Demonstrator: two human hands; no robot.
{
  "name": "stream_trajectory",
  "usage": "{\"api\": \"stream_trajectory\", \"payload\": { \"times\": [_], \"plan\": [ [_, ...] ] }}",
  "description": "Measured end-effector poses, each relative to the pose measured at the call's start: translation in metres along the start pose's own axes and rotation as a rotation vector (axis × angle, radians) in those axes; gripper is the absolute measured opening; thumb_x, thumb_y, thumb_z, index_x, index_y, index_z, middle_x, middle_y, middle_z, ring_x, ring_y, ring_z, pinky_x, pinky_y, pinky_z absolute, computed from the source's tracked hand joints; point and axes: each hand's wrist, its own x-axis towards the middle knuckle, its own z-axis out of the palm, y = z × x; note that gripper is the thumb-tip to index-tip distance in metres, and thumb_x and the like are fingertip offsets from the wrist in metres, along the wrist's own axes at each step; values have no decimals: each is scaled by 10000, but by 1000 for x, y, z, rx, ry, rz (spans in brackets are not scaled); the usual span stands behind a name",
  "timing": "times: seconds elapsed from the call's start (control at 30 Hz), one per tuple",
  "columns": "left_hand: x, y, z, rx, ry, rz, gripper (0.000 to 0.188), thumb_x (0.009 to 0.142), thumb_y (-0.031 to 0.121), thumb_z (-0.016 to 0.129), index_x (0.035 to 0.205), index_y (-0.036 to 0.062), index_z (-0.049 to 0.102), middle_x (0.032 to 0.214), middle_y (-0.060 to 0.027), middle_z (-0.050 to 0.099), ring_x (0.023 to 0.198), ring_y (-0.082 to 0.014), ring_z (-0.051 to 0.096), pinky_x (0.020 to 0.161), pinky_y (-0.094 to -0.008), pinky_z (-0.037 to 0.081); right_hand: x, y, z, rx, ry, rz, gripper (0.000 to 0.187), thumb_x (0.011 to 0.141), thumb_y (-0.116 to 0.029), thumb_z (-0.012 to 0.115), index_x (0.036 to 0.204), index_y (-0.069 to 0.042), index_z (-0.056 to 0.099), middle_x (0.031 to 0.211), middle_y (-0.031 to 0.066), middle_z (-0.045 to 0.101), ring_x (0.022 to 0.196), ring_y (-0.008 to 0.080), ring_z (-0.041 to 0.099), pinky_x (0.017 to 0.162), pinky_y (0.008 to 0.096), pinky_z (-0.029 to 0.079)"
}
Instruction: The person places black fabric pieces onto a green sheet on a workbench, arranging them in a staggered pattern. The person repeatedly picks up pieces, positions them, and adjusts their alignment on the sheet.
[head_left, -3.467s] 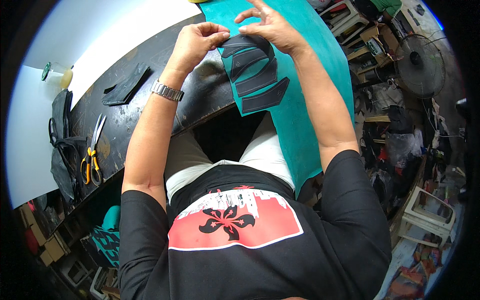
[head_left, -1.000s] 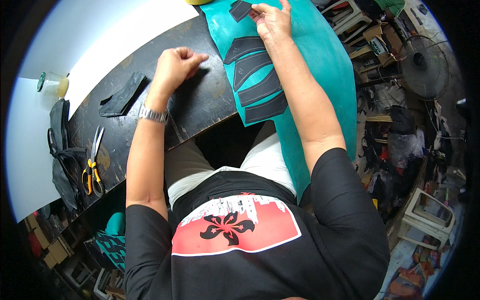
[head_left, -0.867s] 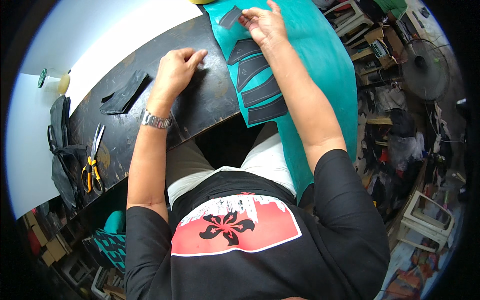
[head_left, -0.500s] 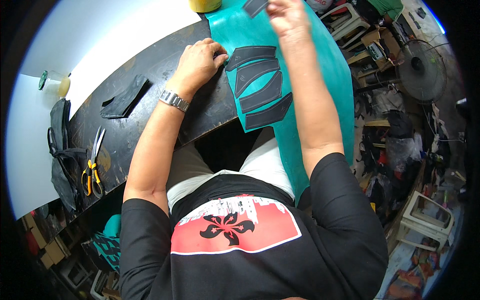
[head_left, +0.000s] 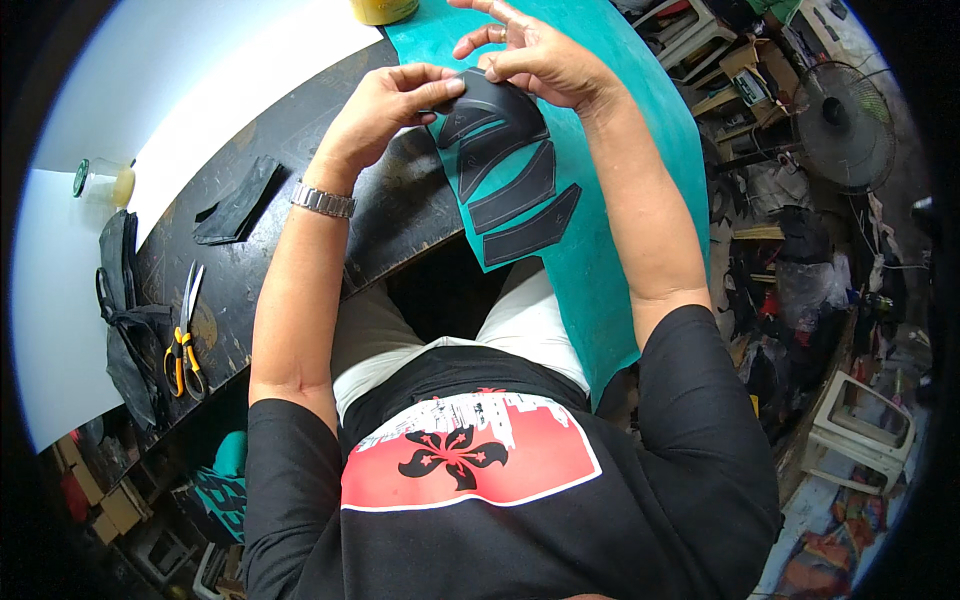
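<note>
A curved black leather-like piece (head_left: 500, 106) is held up over the teal sheet (head_left: 625, 150), bent between my two hands. My left hand (head_left: 385, 105) pinches its left end between thumb and fingers. At its upper edge, my right hand (head_left: 550, 65) has the thumb against it, with other fingers stretched out to the left; its grip underneath is partly hidden. Below it, several flat black cut pieces with pale marked lines lie in a row on the sheet, the lowest piece (head_left: 530, 228) nearest me. The raised piece partly covers the top ones.
Scissors with yellow-black handles (head_left: 183, 355) lie on the dark table (head_left: 385, 215) at left, near a folded black piece (head_left: 238, 203) and a black bundle (head_left: 125, 335). A jar (head_left: 105, 183) and a yellow container (head_left: 385, 10) stand beyond. At right are a fan (head_left: 843, 125) and a white stool (head_left: 860, 430).
My right hand has come down and left with a black piece, meeting my left hand, which has lifted slightly and now pinches it too. The piece now bends over the upper pieces.
</note>
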Motion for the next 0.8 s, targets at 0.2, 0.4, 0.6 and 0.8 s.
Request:
{"api": "stream_trajectory", "payload": {
  "times": [0.2, 0.4, 0.6, 0.8],
  "plan": [
    [5, -8, -4, -84, 293, 189, 256, 896, 233, 798, 1082, 59, 772, 964, -46, 748, 916, -131, 671, 868, -287, 517, -18, 0, -3, -46, 226, 146, 957, 794, 73, 749, 1581, -160, 257, 1150, 123, 561, 870, 195, 658, 737, 325, 594],
    [15, -23, -2, 99, 320, 51, 268, 888, 206, 800, 1118, 70, 783, 944, -56, 765, 831, -127, 671, 783, -282, 534, -7, 33, -30, -97, 557, -91, 972, 773, 105, 743, 1580, -146, 263, 1036, 109, 530, 748, 212, 667, 672, 351, 602],
    [19, -24, 7, 418, 439, 61, 391, 841, 167, 820, 1201, 55, 715, 910, -90, 775, 791, -135, 733, 705, -278, 575, 5, 65, -40, -700, 700, -210, 1038, 682, 86, 762, 1580, -127, 286, 815, 47, 553, 637, 119, 550, 598, 287, 521],
    [20, -24, 7, 443, 482, 56, 441, 809, 171, 839, 1210, 58, 695, 893, -100, 775, 808, -165, 749, 707, -297, 589, 6, 75, -42, -625, 724, -175, 1038, 691, 73, 768, 1585, -128, 280, 801, 45, 555, 639, 120, 560, 598, 292, 525]
  ]
}}
